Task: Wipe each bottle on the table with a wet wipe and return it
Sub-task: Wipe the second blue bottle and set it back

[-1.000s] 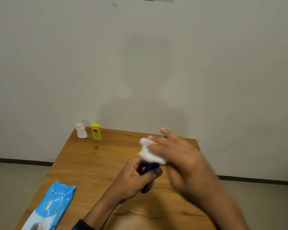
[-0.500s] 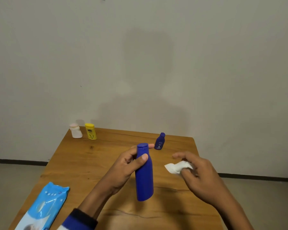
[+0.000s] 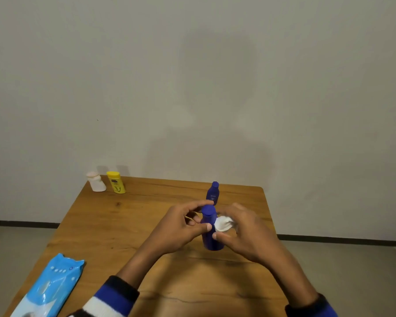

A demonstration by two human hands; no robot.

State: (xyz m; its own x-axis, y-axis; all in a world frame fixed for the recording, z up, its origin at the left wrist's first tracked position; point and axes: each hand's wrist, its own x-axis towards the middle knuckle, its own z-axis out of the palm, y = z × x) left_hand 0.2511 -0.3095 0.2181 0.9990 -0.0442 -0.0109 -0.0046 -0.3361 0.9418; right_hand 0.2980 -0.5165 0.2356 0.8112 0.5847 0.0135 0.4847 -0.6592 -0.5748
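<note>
A tall dark blue bottle (image 3: 209,234) stands upright at the middle of the wooden table (image 3: 114,225). My left hand (image 3: 181,227) grips its neck and upper body from the left. My right hand (image 3: 245,232) holds a crumpled white wet wipe (image 3: 222,224) pressed against the bottle's right side. A smaller blue bottle (image 3: 213,193) stands just behind. A yellow bottle (image 3: 116,182) and a white bottle (image 3: 96,181) stand at the far left corner.
A light blue pack of wet wipes (image 3: 53,287) lies at the near left edge of the table. The table's far edge meets a plain wall. Grey floor shows on both sides of the table.
The bottle came down from a tilted hold in the air to upright on or near the table. My right hand moved left and brought the wipe against the bottle.
</note>
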